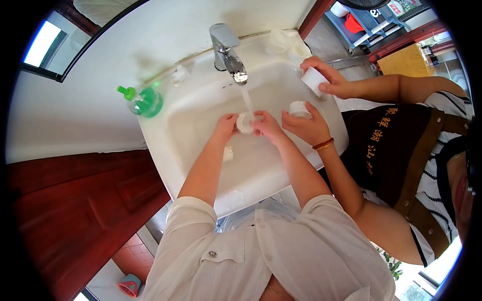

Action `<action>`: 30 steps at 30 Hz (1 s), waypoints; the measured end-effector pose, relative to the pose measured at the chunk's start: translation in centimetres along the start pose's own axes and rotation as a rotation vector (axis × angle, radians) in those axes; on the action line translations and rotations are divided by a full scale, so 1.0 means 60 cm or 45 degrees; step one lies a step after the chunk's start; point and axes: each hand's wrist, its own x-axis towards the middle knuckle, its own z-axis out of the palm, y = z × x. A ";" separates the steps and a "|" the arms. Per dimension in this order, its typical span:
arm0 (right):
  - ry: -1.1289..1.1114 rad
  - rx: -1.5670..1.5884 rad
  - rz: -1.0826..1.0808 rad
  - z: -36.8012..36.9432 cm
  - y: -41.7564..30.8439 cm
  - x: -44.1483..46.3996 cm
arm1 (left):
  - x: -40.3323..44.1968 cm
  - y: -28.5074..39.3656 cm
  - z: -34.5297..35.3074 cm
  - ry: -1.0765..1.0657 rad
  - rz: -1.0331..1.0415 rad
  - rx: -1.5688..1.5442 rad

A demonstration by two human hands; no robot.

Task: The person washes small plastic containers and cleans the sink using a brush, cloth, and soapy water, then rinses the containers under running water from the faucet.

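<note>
Under the running water of the chrome faucet point(226, 40), my left hand point(227, 126) grips the left side of a small white round dish point(244, 123). From the other side, my right hand point(268, 126) holds the same dish with closed fingers. It looks like a shallow cup or lid; which one I cannot tell. Both hands are over the basin of the white sink point(191, 185). Below my left wrist a small white piece point(228, 153) lies in the basin, partly hidden by my forearm.
At the right, a co-worker's hands hold a white cup point(315, 81) and another white round container point(299, 109) over the sink. Whitish cups point(280, 41) stand on the back right rim. A green soap bottle point(145, 102) sits at the left corner, beside the wall.
</note>
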 end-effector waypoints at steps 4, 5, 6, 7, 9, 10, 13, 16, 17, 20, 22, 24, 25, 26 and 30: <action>0.523 -0.838 -0.526 0.041 -0.014 -0.006 | 0.005 -0.013 -0.007 0.292 0.214 0.500; 0.747 -1.194 -0.678 0.052 -0.027 -0.014 | -0.002 -0.013 -0.011 0.442 0.359 0.689; 0.737 -1.195 -0.684 0.057 -0.030 -0.012 | -0.002 -0.015 -0.018 0.597 0.504 0.874; 0.750 -1.380 -0.566 0.065 -0.032 -0.008 | 0.004 -0.020 -0.030 0.609 0.508 0.872; 0.752 -1.565 -0.452 0.082 -0.035 -0.009 | 0.019 -0.038 -0.061 0.606 0.390 0.781; 0.679 -1.537 -0.420 0.093 -0.035 -0.019 | 0.021 -0.047 -0.069 0.616 0.390 0.774; 0.586 -1.389 -0.416 0.102 -0.024 -0.009 | 0.025 -0.056 -0.090 0.589 0.444 0.712; 0.395 -0.729 -0.032 0.090 -0.026 0.022 | 0.008 -0.038 -0.095 0.473 0.284 0.755; 0.203 -0.188 0.364 0.082 -0.027 0.029 | -0.014 -0.024 -0.086 0.395 0.156 0.618; 0.070 0.268 0.316 0.066 0.015 0.061 | -0.072 0.026 -0.061 0.299 0.020 0.455; 0.007 0.303 0.194 0.067 0.015 0.050 | -0.073 0.029 -0.052 0.268 0.010 0.441; -0.043 0.335 0.060 0.064 0.013 0.053 | -0.053 0.029 -0.038 0.428 0.205 0.426; 0.096 0.049 -0.002 0.061 0.017 0.063 | -0.034 0.020 -0.037 0.414 0.216 0.431; 0.239 -0.235 -0.059 0.055 0.021 0.070 | -0.017 0.010 -0.040 0.422 0.427 0.637; 0.711 -1.112 -0.227 0.020 0.017 0.073 | -0.013 0.006 -0.041 0.338 0.761 0.934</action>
